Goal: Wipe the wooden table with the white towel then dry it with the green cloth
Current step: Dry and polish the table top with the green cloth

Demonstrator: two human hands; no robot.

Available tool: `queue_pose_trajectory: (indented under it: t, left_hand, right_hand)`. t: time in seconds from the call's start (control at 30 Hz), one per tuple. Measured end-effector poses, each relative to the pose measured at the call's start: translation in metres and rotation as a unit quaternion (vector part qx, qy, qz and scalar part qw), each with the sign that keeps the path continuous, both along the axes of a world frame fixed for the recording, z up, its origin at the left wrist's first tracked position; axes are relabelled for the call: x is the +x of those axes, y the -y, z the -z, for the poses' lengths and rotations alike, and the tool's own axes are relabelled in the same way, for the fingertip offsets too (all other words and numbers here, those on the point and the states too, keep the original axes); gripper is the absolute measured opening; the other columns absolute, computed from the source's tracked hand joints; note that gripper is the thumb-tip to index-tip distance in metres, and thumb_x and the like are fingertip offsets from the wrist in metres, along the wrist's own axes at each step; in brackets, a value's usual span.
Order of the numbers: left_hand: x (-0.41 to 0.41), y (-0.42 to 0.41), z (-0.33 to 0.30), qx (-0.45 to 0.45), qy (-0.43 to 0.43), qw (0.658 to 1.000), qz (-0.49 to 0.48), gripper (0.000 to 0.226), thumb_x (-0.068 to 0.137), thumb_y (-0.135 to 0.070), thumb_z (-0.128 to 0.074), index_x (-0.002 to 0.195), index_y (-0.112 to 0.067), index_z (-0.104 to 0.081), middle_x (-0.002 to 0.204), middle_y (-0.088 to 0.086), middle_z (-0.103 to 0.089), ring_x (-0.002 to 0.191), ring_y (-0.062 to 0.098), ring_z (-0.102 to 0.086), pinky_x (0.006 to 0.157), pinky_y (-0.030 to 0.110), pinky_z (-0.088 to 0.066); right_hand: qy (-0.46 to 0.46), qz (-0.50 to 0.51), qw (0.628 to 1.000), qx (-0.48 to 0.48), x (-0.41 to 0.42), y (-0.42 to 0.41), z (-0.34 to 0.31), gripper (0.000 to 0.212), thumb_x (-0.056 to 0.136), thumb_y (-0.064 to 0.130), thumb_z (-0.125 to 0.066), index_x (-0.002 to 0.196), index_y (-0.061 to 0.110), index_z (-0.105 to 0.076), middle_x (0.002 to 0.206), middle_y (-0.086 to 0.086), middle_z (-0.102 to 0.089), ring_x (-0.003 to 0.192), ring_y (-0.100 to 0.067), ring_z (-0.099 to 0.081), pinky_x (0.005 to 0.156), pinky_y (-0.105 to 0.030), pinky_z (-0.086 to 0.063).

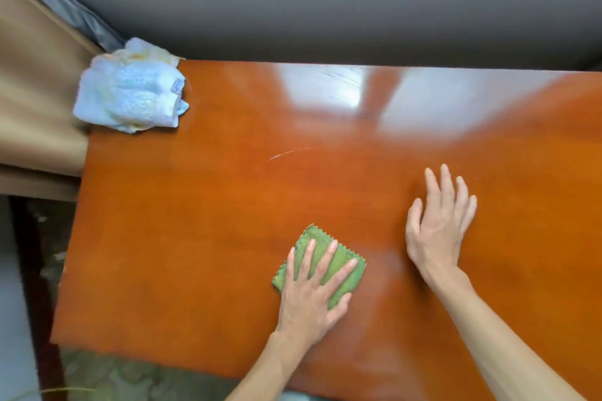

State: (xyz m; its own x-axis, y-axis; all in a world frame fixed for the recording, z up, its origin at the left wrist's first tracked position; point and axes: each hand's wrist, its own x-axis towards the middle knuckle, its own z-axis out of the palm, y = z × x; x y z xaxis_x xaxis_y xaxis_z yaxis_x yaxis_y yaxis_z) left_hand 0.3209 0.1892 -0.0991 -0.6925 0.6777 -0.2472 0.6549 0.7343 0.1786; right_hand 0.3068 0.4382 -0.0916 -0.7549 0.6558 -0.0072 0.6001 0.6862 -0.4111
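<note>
Wooden table [202, 238]: glossy orange-brown top, filling most of the view. Broad pale reflections lie across the far right part of the surface, and a thin light streak [288, 153] marks the wood near the centre.

Grey wall [325, 0]: runs behind the far edge of the table.

Tan curtain [32, 91]: hangs at the left, beside the table's far-left corner, with grey fabric [65, 10] behind it.

White towel [130, 94]: crumpled in a heap on the far-left corner of the table, partly overhanging the edge against the curtain. Faint yellowish staining is visible in its folds. No hand is on it.

Right hand [438, 225]: palm down on the bare wood at the right of centre, fingers straight and slightly spread, thumb out to the left. It holds nothing.

Left hand [312, 290]: palm down on the green cloth [342, 280], fingers straight and fanned over it, pressing it flat to the table. The fingers are not curled round the fabric.

Green cloth: folded into a small square pad with pinked edges, lying on the near-centre part of the tabletop, well apart from the white towel and left of the right hand.
</note>
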Motion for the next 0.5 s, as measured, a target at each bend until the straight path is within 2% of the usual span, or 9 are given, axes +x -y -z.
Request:
queue_pose_trajectory:
  t: [0.07, 0.13, 0.27, 0.37, 0.5]
  left_hand:
    - [-0.013, 0.018, 0.0, 0.001, -0.002, 0.998, -0.06, 0.062, 0.091, -0.053, -0.051, 0.151, -0.044, -0.04, 0.164, 0.001, -0.03, 0.15, 0.036, -0.026, 0.114, 0.065, -0.026]
    - [-0.035, 0.03, 0.002, -0.005, -0.012, 0.994, -0.111, 0.061, 0.093, -0.053, -0.046, 0.152, -0.041, -0.039, 0.163, 0.004, -0.032, 0.15, 0.039, -0.026, 0.116, 0.066, -0.022]
    - [-0.096, 0.037, 0.007, 0.007, -0.022, 0.987, -0.159, 0.059, 0.096, -0.053, -0.037, 0.154, -0.04, -0.032, 0.164, 0.006, -0.029, 0.152, 0.039, -0.019, 0.118, 0.065, -0.015]
    - [-0.152, 0.025, 0.01, 0.021, -0.034, 0.988, -0.149, 0.059, 0.097, -0.052, -0.036, 0.154, -0.041, -0.032, 0.166, 0.005, -0.026, 0.153, 0.039, -0.016, 0.119, 0.065, -0.013]
    - [-0.226, -0.008, 0.013, 0.038, -0.054, 0.989, -0.131, 0.059, 0.099, -0.053, -0.029, 0.156, -0.041, -0.029, 0.168, 0.003, -0.019, 0.154, 0.037, -0.01, 0.121, 0.064, -0.006]
  right_hand:
    - [-0.003, -0.08, 0.997, 0.002, -0.018, 0.035, -0.004, 0.055, 0.095, 0.022, -0.041, 0.15, 0.02, -0.041, 0.162, -0.005, -0.033, 0.148, -0.032, -0.026, 0.122, -0.053, -0.011]
    - [0.013, -0.119, 0.993, -0.005, -0.036, 0.066, -0.002, 0.056, 0.095, 0.023, -0.042, 0.151, 0.024, -0.039, 0.163, -0.001, -0.031, 0.149, -0.028, -0.026, 0.122, -0.052, -0.013]
    - [0.052, -0.093, 0.994, 0.002, -0.052, 0.093, 0.012, 0.055, 0.096, 0.026, -0.04, 0.152, 0.025, -0.04, 0.163, 0.001, -0.031, 0.15, -0.026, -0.027, 0.122, -0.053, -0.014]
    - [0.069, -0.083, 0.993, 0.049, -0.052, 0.095, 0.019, 0.054, 0.098, 0.027, -0.039, 0.151, 0.024, -0.04, 0.162, 0.0, -0.031, 0.149, -0.027, -0.029, 0.122, -0.055, -0.018]
    - [0.053, -0.067, 0.994, 0.069, -0.054, 0.099, 0.02, 0.053, 0.097, 0.025, -0.042, 0.15, 0.023, -0.042, 0.161, -0.001, -0.034, 0.148, -0.027, -0.03, 0.124, -0.053, -0.014]
